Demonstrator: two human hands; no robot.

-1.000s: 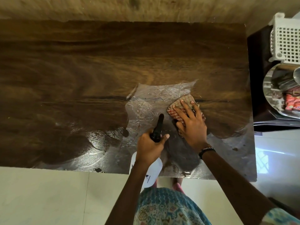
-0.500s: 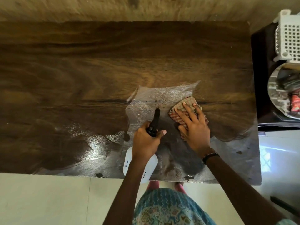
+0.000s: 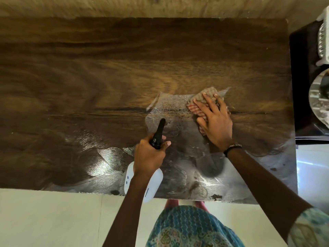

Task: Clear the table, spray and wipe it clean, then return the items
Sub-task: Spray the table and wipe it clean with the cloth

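The dark wooden table fills most of the view, with a wet shiny patch near its front right. My left hand grips the neck of a white spray bottle with a black nozzle, held over the table's front edge and pointing away from me. My right hand presses flat, fingers spread, on a checked cloth lying on the wet patch. The hand covers most of the cloth.
To the right of the table stands a dark side surface with a white plastic basket and a round steel plate, both cut off by the frame. A wall runs behind the table. Pale floor tiles lie in front.
My right hand has pushed the cloth farther away from me and a little right across the wet patch. My left hand with the bottle has stayed near the front edge.
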